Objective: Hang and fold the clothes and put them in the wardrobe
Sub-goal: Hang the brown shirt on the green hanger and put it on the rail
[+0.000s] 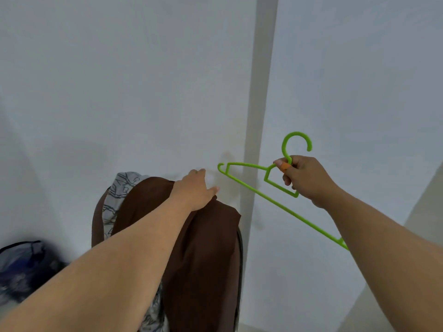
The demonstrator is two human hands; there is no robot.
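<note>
Low at the left edge sits a blurred dark bag (22, 269). The left hand (195, 190) rests on top of a brown cloth (203, 255) hanging in front of the white wall (119, 80), its fingers curled over the cloth's top; a grey patterned cloth (119, 195) hangs beside it. The right hand (305, 180) holds a green hanger (275, 202) aloft, fingers clenched below the hook, just right of the brown cloth.

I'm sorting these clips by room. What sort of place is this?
Probably a bedroom or laundry corner at home, though little of the room shows. The right hand holds a green hanger, the left hand rests on brown cloth draped by a plain white wall.
</note>
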